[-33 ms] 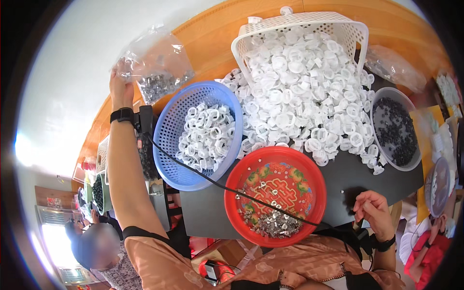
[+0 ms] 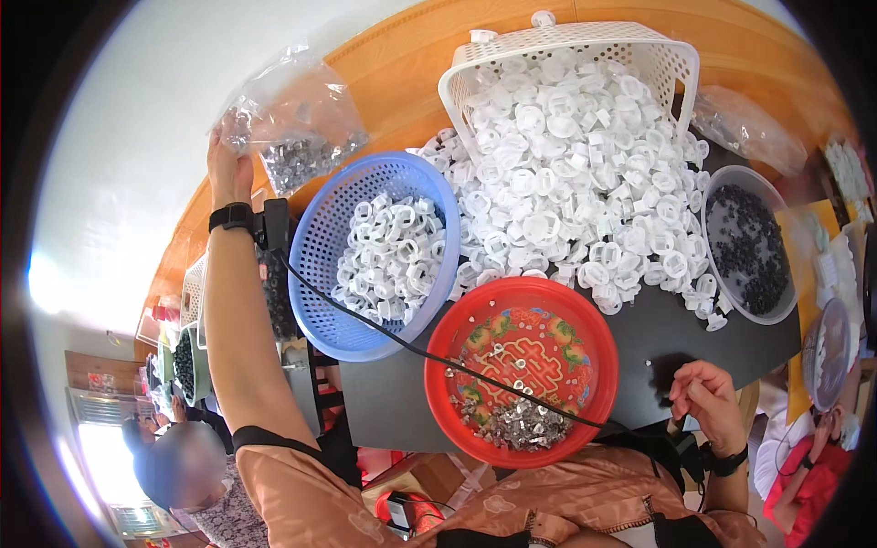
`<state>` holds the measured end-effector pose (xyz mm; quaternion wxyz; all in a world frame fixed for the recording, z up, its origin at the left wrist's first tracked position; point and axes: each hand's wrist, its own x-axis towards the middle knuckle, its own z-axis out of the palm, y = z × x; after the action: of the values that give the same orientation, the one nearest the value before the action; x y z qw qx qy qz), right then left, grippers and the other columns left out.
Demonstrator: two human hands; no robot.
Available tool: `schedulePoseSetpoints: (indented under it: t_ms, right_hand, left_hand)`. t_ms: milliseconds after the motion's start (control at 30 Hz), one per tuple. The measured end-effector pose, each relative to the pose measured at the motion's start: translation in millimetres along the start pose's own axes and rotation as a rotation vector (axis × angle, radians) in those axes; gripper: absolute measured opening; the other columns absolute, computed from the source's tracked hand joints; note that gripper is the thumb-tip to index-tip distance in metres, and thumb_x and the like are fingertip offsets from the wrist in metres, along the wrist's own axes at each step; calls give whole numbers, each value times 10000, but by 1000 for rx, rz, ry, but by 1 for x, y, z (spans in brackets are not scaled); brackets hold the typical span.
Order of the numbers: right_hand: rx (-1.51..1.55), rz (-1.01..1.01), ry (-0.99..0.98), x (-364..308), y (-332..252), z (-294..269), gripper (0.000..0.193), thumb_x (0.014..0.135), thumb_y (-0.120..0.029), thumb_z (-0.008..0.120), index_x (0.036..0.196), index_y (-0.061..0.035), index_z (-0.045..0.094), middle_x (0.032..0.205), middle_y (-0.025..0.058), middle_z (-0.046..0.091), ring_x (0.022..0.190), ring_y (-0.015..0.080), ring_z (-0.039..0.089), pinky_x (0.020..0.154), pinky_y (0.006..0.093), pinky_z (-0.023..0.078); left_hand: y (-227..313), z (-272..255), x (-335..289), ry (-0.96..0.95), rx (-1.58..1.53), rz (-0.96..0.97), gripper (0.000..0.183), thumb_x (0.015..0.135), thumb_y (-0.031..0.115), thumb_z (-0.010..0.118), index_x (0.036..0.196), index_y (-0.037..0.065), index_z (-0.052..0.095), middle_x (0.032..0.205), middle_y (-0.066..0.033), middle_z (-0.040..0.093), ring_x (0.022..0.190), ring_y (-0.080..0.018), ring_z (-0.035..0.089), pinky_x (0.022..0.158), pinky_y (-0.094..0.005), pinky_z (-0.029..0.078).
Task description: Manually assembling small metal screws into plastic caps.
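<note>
Stretched out to the far left, my left hand (image 2: 228, 169) is closed on the side of a clear plastic bag (image 2: 315, 114) with small shiny metal pieces in its bottom; the bag partly covers the fingers. At the table's near right, my right hand (image 2: 711, 402) hovers with loosely bent fingers and nothing visible in them. Between the arms stands a red patterned basin (image 2: 601, 320) with small metal clips (image 2: 523, 422) heaped at its near side. Left of it, a blue perforated basket (image 2: 315, 237) holds white plastic rings (image 2: 388, 260).
A white basket (image 2: 566, 35) lies tipped at the back, spilling a large heap of white plastic parts (image 2: 566, 173). A translucent tub (image 2: 786, 315) of small black pieces stands at right. A black cable (image 2: 365, 320) crosses the blue basket and red basin. Other people (image 2: 183, 466) sit left and right.
</note>
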<state>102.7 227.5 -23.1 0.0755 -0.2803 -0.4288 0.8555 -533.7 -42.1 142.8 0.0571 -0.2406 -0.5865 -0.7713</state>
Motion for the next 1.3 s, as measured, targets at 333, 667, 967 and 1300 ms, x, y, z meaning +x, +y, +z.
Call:
schedulePoseSetpoints:
  t_ms: [333, 667, 967, 1300]
  right_hand:
    - [-15, -12, -35, 4, -1, 0, 235, 918, -157, 592, 1075, 18, 580, 865, 123, 619, 632, 135, 586, 589, 285, 503]
    - [-116, -40, -133, 4, 7, -11, 218, 933, -140, 554, 1105, -7, 569, 859, 112, 603, 648, 126, 525, 583, 277, 470]
    - [-389, 79, -272, -36, -23, 3, 136, 934, -141, 552, 994, -33, 607, 820, 57, 579, 711, 131, 514, 689, 242, 425]
    - [-1210, 167, -1049, -14, -31, -7, 124, 868, -34, 537, 853, 32, 641, 732, 54, 618, 754, 113, 617, 620, 253, 482]
  left_hand:
    - [-25, -40, -30, 242, 401, -593, 365, 824, 205, 579, 1136, 20, 546, 1113, -108, 572, 977, -242, 572, 897, -324, 458]
    - [134, 42, -231, -47, -216, 33, 231, 956, 184, 493, 997, -29, 575, 935, -120, 624, 922, -204, 598, 774, -309, 460]
    - [205, 22, -500, -976, 181, -633, 183, 895, 157, 583, 884, -14, 647, 815, -123, 643, 739, -251, 608, 671, -354, 465]
    - [136, -14, -644, -1026, 676, -741, 240, 762, 300, 609, 828, 73, 652, 774, -125, 670, 775, -332, 642, 672, -438, 477]
